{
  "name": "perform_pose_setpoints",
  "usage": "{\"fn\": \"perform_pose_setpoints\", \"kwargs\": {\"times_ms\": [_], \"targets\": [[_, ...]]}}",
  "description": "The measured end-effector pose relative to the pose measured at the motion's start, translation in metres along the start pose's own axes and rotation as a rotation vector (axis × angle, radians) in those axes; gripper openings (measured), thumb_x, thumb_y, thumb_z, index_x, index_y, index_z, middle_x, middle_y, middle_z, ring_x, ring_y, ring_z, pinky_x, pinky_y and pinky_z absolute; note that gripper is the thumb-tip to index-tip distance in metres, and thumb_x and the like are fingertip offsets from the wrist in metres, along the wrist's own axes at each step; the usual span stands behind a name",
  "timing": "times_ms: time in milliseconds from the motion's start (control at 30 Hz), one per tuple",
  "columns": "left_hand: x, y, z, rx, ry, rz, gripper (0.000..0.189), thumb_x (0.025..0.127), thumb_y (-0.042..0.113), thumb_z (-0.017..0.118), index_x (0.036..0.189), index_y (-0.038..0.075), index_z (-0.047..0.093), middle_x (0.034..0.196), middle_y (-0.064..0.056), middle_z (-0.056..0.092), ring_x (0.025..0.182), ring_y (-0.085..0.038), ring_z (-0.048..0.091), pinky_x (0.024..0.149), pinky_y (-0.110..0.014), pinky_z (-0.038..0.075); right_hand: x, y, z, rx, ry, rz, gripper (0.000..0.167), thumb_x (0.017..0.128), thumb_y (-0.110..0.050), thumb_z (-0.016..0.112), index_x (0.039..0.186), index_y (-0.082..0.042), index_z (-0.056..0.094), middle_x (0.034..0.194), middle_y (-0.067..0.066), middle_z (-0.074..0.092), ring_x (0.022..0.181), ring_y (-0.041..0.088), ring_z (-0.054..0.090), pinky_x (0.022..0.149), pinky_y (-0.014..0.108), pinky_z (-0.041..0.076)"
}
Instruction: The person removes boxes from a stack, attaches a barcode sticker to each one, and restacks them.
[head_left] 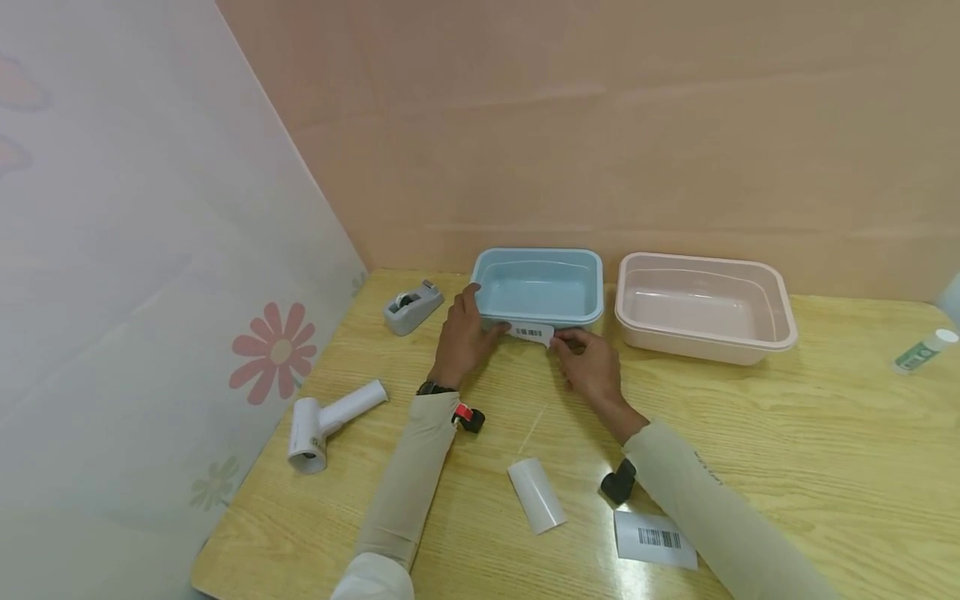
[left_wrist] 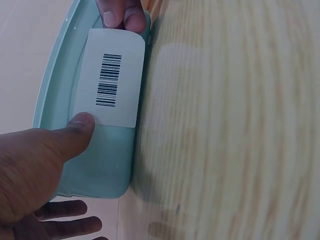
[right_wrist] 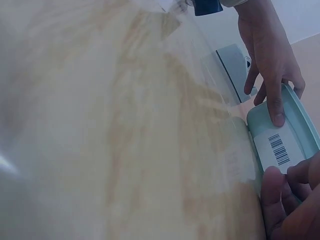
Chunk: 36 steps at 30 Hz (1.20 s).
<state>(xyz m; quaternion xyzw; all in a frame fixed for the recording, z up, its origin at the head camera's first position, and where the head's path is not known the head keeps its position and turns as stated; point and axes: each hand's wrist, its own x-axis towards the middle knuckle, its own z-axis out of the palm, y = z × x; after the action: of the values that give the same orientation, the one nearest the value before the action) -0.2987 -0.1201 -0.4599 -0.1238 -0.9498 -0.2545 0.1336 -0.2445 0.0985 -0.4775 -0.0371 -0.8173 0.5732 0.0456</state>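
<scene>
A light blue plastic tub (head_left: 537, 296) stands at the back of the table, close to the wall. Against its front wall lies a white label (left_wrist: 110, 85) printed with a black barcode. My left hand (head_left: 459, 337) is at the tub's left front corner. Its thumb (left_wrist: 82, 125) presses one end of the label to the tub, while the other fingers stretch out past the tub's left end. With thumb and fingertips, my right hand (head_left: 590, 367) pinches the label's right end. Most of the right fingers are hidden behind the label in the left wrist view.
A pink tub (head_left: 705, 321) stands right of the blue one. To the left are a grey tape dispenser (head_left: 414, 307) and a white handheld scanner (head_left: 330, 423). Nearer lie a curved white piece (head_left: 536, 496) and another barcode label (head_left: 656, 540). A glue stick (head_left: 926, 350) lies far right.
</scene>
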Motion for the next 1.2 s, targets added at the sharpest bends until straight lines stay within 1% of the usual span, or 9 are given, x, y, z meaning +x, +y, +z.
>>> {"fn": "perform_pose_setpoints", "kwargs": {"times_ms": [200,433,600,733,867,967,1033,1100,1200], "targets": [[-0.0009,-0.0008,0.0002,-0.004,0.005,-0.011,0.087,0.089,0.038,0.078,0.150,0.005,0.026,0.133,-0.023,0.048,0.118,-0.038,0.053,0.090,-0.053,0.051,0.0001,0.0004,-0.0009,0.003,-0.009,-0.019,0.023,0.097,-0.026,0.069,0.110,-0.008,0.076,0.075,0.014,0.070,0.049,0.020,0.063,0.043,0.030,0.052],[-0.0015,-0.0025,0.0002,0.002,0.018,-0.009,0.086,0.089,0.039,0.077,0.150,0.006,0.027,0.134,-0.023,0.048,0.117,-0.039,0.054,0.087,-0.053,0.052,-0.0010,0.0004,0.0003,0.080,0.010,-0.014,0.021,0.097,-0.022,0.069,0.109,-0.005,0.071,0.090,0.015,0.071,0.058,0.022,0.067,0.047,0.035,0.056],[-0.0021,-0.0037,-0.0004,0.007,0.030,-0.004,0.086,0.089,0.041,0.077,0.150,0.006,0.028,0.135,-0.022,0.049,0.116,-0.039,0.055,0.085,-0.051,0.053,-0.0011,0.0005,0.0011,0.095,0.010,-0.007,0.018,0.097,-0.022,0.068,0.106,-0.006,0.069,0.093,0.014,0.069,0.058,0.024,0.068,0.048,0.038,0.056],[-0.0020,-0.0041,0.0000,0.003,0.042,0.008,0.086,0.089,0.041,0.078,0.150,0.006,0.028,0.134,-0.022,0.050,0.116,-0.039,0.056,0.084,-0.051,0.053,-0.0007,0.0011,0.0007,0.031,-0.014,-0.067,0.018,0.098,-0.022,0.067,0.108,-0.008,0.073,0.094,0.012,0.071,0.055,0.021,0.066,0.048,0.036,0.056],[-0.0018,-0.0040,0.0004,0.000,0.043,0.008,0.085,0.090,0.042,0.076,0.151,0.007,0.028,0.134,-0.021,0.049,0.117,-0.038,0.055,0.085,-0.052,0.052,0.0002,0.0015,0.0003,-0.096,-0.055,-0.143,0.018,0.100,-0.019,0.064,0.112,-0.015,0.076,0.096,0.005,0.073,0.053,0.021,0.065,0.048,0.035,0.053],[-0.0018,-0.0034,0.0001,-0.006,0.037,-0.002,0.084,0.090,0.042,0.075,0.151,0.008,0.027,0.135,-0.020,0.048,0.118,-0.038,0.054,0.086,-0.053,0.052,0.0016,0.0019,0.0013,-0.215,-0.091,-0.189,0.023,0.101,-0.019,0.060,0.118,-0.021,0.074,0.101,0.001,0.072,0.067,0.018,0.066,0.058,0.035,0.050],[-0.0020,-0.0030,-0.0001,-0.017,0.029,-0.007,0.084,0.091,0.042,0.075,0.151,0.008,0.027,0.135,-0.020,0.047,0.118,-0.039,0.054,0.087,-0.053,0.051,0.0024,0.0024,0.0024,-0.268,-0.114,-0.211,0.027,0.101,-0.020,0.058,0.124,-0.024,0.072,0.099,-0.001,0.071,0.075,0.017,0.064,0.062,0.037,0.048],[-0.0021,-0.0030,-0.0001,-0.023,0.016,-0.009,0.084,0.091,0.041,0.075,0.151,0.008,0.026,0.136,-0.020,0.047,0.119,-0.039,0.053,0.087,-0.053,0.051,0.0027,0.0037,0.0035,-0.279,-0.129,-0.225,0.030,0.101,-0.020,0.057,0.128,-0.026,0.069,0.097,-0.002,0.070,0.080,0.016,0.062,0.065,0.037,0.046],[-0.0021,-0.0032,-0.0001,-0.032,-0.001,-0.005,0.083,0.092,0.040,0.074,0.151,0.008,0.026,0.138,-0.021,0.046,0.119,-0.039,0.053,0.089,-0.052,0.051,0.0017,0.0065,0.0037,-0.243,-0.128,-0.233,0.034,0.101,-0.017,0.053,0.131,-0.028,0.066,0.091,-0.005,0.071,0.075,0.015,0.063,0.062,0.036,0.046]]}}
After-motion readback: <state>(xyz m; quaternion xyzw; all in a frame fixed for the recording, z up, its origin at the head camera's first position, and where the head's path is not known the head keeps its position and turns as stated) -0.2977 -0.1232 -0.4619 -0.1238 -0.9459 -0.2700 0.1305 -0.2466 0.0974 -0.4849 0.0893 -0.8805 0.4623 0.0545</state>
